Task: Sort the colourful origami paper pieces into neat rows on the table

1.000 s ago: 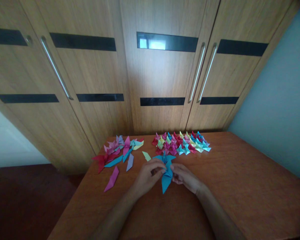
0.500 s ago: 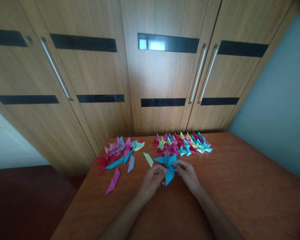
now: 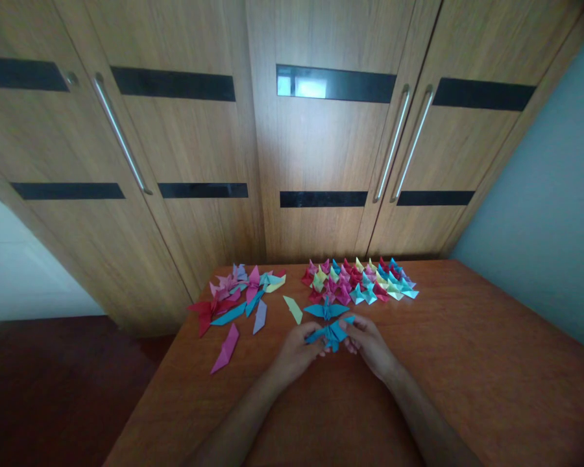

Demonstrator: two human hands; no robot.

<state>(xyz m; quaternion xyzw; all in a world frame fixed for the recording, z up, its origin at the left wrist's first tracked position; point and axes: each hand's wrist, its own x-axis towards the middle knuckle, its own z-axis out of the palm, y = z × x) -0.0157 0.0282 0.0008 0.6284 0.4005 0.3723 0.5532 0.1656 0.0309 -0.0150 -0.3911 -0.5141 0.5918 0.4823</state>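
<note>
A blue folded paper piece (image 3: 331,333) is held low over the table between my two hands. My left hand (image 3: 299,350) pinches its left side, and my right hand (image 3: 367,340) grips its right side, fingers closed on the edge. Just beyond it lies another blue folded paper piece (image 3: 326,311) with pointed ends spread left and right. To the left of that rests a flat pale yellow folded strip (image 3: 292,309). Parts of the held paper are covered by my fingers.
Several rows of small coloured folded paper shapes (image 3: 360,282) stand at the back of the brown table (image 3: 467,363). A loose pile of folded papers (image 3: 238,288) lies at the left, with a pink strip (image 3: 224,349) nearer me. Behind rises a wooden wardrobe (image 3: 316,149).
The held blue paper has turned, its points now spread left and right instead of up and down. The view has shifted slightly; the other papers stay where they lay.
</note>
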